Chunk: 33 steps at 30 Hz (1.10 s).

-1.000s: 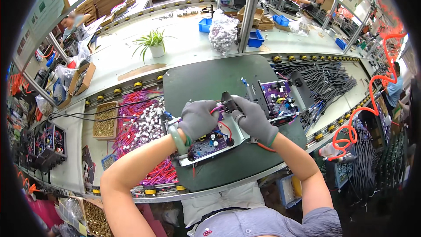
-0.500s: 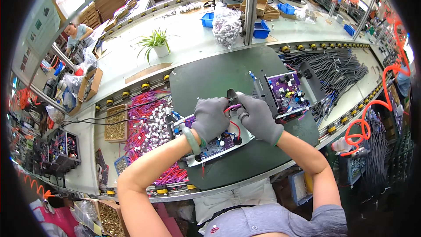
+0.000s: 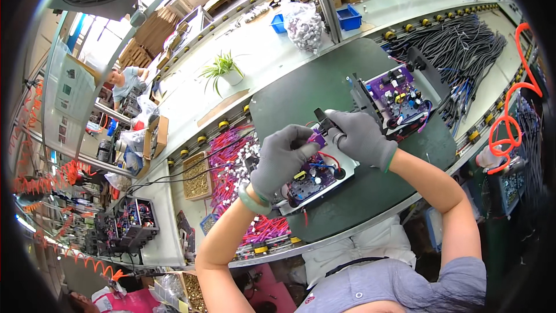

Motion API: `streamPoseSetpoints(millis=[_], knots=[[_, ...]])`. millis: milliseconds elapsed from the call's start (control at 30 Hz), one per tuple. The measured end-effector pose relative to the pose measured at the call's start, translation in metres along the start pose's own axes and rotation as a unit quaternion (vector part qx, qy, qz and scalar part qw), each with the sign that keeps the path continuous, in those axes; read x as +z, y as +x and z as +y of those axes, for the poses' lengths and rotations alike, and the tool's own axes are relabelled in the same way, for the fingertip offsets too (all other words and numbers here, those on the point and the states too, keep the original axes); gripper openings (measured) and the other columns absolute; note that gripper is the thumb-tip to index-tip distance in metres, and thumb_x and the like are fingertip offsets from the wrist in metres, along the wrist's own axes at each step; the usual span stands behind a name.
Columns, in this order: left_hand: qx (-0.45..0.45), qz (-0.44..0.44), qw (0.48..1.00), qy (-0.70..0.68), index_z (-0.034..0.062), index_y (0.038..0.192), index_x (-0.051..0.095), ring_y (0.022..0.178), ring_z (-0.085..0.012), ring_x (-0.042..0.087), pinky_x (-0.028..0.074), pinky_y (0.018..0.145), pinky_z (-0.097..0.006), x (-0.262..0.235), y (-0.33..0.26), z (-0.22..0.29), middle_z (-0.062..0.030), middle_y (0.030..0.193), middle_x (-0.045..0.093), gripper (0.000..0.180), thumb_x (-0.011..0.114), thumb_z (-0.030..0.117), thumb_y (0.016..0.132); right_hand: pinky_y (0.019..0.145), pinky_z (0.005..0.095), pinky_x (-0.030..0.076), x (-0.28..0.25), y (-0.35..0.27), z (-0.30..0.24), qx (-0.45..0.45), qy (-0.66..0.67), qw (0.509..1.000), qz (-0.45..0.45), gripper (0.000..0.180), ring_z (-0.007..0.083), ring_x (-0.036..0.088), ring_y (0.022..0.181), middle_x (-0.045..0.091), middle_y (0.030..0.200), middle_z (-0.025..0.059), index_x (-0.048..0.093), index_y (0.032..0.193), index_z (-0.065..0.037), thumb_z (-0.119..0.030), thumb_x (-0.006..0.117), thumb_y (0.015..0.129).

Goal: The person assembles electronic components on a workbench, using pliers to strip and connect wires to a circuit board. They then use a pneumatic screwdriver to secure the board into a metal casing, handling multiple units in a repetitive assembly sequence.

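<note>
On the dark green mat a metal tray with a purple circuit board lies in front of me, red and blue wires rising from it. My right hand, in a grey glove, is closed around a narrow black part above the tray's far edge. Over the tray's left side, my left hand, also gloved, has its fingers curled in a pinch; whatever lies between its fingertips is too small to make out. A second unit with a purple board and black end panels sits beyond my right hand.
Pink and purple wires with white connectors pile left of the mat, beside a box of brass-coloured pieces. Grey cables heap at the far right. A potted plant stands behind. An orange coiled hose hangs at right.
My view has swung, shifting the scene rightward. My hands have drawn apart: the left has moved off the black part, while the right still holds it.
</note>
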<state>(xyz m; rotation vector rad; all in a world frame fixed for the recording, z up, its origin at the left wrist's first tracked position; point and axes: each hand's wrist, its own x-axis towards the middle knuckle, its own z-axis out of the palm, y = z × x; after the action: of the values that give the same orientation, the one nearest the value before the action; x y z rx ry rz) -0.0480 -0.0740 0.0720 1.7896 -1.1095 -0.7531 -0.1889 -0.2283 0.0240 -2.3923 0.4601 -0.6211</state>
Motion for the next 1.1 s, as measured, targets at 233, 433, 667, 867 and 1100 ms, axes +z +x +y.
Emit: streamPoseSetpoints(millis=[233,433,667,867,1100], knots=[[-0.024,0.041,0.994,-0.101,-0.0020,0.110,0.069,0.078,-0.0067,0.065,0.054,0.073,-0.022,0.003,-0.012,-0.014,-0.0035,0.090,0.072,0.024,0.072,0.003,0.087,0.071,0.0475,0.053,-0.002,0.000,-0.001,0.018,-0.045,0.999,-0.022,0.036,0.0372,0.067,0.080,0.068,0.085,0.0191,0.059,0.123,-0.005,-0.013,0.061,0.089],[-0.077,-0.061,0.991,0.088,-0.0028,0.096,0.072,0.067,-0.0083,0.063,0.052,0.063,-0.024,-0.002,0.023,0.000,-0.0053,0.077,0.070,0.018,0.064,0.013,0.092,0.075,0.0465,0.055,-0.007,0.005,-0.003,0.012,-0.053,0.995,-0.080,0.041,0.0376,0.069,0.086,0.069,0.091,0.0226,0.054,0.125,0.004,-0.012,0.057,0.087],[-0.054,-0.015,0.991,0.123,-0.0050,0.096,0.069,0.064,-0.0111,0.061,0.051,0.061,-0.029,0.007,0.020,-0.022,-0.0056,0.075,0.068,0.021,0.061,0.014,0.092,0.063,0.0430,0.053,-0.006,0.004,0.000,-0.012,-0.119,0.990,-0.081,0.048,0.0330,0.068,0.072,0.066,0.078,0.0192,0.053,0.130,0.008,-0.012,0.060,0.086],[-0.055,0.090,0.990,0.097,-0.0028,0.092,0.070,0.065,-0.0142,0.066,0.052,0.063,-0.031,0.022,0.011,-0.032,-0.0132,0.073,0.071,0.017,0.065,0.013,0.089,0.056,0.0419,0.052,-0.009,0.002,-0.006,-0.018,-0.149,0.986,-0.067,0.050,0.0308,0.067,0.062,0.065,0.068,0.0151,0.054,0.129,0.009,-0.015,0.061,0.085],[0.039,0.132,0.945,0.297,0.0022,0.087,0.068,0.061,-0.0281,0.068,0.053,0.060,-0.039,0.033,0.009,-0.023,-0.0171,0.069,0.068,0.014,0.065,0.016,0.088,0.056,0.0435,0.051,-0.008,0.002,-0.005,-0.012,-0.121,0.991,-0.056,0.049,0.0317,0.067,0.061,0.065,0.069,0.0163,0.055,0.129,0.008,-0.015,0.062,0.086]])
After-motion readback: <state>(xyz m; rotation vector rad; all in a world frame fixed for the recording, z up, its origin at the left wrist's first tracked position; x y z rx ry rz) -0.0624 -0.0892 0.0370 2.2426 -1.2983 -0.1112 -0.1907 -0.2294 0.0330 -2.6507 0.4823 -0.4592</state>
